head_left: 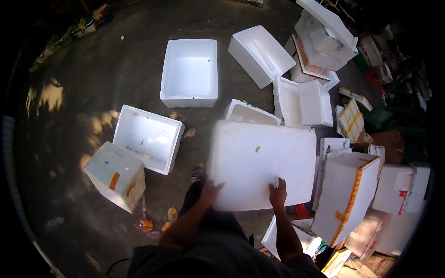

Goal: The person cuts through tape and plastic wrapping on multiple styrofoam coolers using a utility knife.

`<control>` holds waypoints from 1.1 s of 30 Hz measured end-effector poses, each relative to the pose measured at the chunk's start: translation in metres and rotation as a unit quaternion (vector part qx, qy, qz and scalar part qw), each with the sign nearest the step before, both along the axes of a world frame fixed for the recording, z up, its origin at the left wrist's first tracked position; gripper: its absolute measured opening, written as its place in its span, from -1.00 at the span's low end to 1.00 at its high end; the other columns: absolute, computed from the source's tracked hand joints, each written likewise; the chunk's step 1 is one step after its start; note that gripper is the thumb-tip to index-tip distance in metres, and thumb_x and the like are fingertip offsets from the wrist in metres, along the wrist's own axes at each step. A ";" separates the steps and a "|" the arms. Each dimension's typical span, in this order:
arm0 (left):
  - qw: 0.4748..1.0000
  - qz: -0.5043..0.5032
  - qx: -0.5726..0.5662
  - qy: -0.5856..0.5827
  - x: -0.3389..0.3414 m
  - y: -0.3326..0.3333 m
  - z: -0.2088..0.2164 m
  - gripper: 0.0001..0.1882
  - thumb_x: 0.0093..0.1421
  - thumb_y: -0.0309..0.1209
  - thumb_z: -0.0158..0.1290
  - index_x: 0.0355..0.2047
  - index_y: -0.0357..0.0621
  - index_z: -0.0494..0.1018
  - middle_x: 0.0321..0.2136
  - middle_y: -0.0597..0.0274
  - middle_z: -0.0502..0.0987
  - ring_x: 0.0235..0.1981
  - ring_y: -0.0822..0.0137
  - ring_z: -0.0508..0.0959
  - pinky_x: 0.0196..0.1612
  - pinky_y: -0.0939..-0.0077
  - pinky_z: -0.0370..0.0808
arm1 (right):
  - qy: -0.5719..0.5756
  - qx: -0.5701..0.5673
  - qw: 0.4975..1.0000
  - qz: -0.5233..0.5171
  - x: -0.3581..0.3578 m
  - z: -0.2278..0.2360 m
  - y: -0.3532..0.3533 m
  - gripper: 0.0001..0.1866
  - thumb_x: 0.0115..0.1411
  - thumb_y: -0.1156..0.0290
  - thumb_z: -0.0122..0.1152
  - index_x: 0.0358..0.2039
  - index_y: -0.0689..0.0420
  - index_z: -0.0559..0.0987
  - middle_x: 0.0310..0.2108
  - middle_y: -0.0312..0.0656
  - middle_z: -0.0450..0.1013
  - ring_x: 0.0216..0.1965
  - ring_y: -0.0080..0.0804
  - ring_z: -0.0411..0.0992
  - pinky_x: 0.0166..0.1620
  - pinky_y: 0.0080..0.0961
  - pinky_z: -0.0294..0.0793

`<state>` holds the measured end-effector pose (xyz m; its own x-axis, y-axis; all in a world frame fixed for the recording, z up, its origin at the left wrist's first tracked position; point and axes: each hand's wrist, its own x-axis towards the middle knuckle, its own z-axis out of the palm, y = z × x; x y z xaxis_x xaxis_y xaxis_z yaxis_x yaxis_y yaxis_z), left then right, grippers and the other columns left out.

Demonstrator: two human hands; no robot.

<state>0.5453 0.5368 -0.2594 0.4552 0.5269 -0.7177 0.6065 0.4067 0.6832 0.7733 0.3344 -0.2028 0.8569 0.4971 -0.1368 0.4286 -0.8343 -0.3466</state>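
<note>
A large white foam box is in front of my legs, its broad flat face turned up toward me. My left hand grips its lower left edge, thumb on the face and the other fingers hidden, slightly blurred. Near the lower edge, my right hand reaches over the same face, its bent fingertips drawn together on the surface. Anything between those fingertips is too small to make out. A small yellow-green mark shows on the face. Right behind it, an open foam box is partly covered.
Open foam boxes lie on the dark ground ahead and left. A closed box with orange tape leans beside one. Stacked foam boxes crowd my right. Orange-and-clear litter lies by my left arm.
</note>
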 end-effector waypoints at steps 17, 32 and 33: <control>0.857 -0.232 0.436 -0.149 0.134 0.087 0.075 -0.55 0.08 -0.27 0.16 -0.06 -0.21 0.39 -0.10 0.00 0.47 0.04 -0.09 0.36 0.12 0.08 0.23 | 0.031 0.037 0.980 -0.191 -0.014 -0.010 0.037 -0.41 0.10 0.24 0.19 0.07 0.34 0.34 0.13 0.23 0.24 0.15 0.13 0.24 0.14 -0.20 0.29; 0.654 -0.612 0.430 -0.114 0.253 0.051 0.039 0.05 -0.09 0.25 0.15 0.28 -0.08 0.08 0.31 -0.28 -0.18 0.33 -0.25 -0.25 0.25 -0.29 -0.37 | 0.024 0.106 0.946 -0.307 -0.034 -0.014 0.058 -0.58 0.11 0.39 0.19 -0.03 0.28 0.42 0.05 0.28 0.31 0.00 0.14 0.39 -0.06 -0.24 0.49; 0.638 -0.612 0.454 -0.111 0.252 0.055 0.034 0.06 -0.10 0.25 0.16 0.29 -0.07 0.08 0.30 -0.29 -0.18 0.33 -0.28 -0.25 0.25 -0.31 -0.33 | 0.079 0.121 0.931 -0.336 -0.031 -0.005 0.062 -0.58 0.11 0.38 0.19 -0.03 0.27 0.43 0.04 0.28 0.32 -0.04 0.15 0.41 -0.10 -0.22 0.50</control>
<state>0.7974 0.5914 -0.2251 0.9622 -0.1673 -0.2151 -0.0622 -0.9034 0.4242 0.7421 0.3963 -0.2074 0.9643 -0.1105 -0.2409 -0.2333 -0.7850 -0.5739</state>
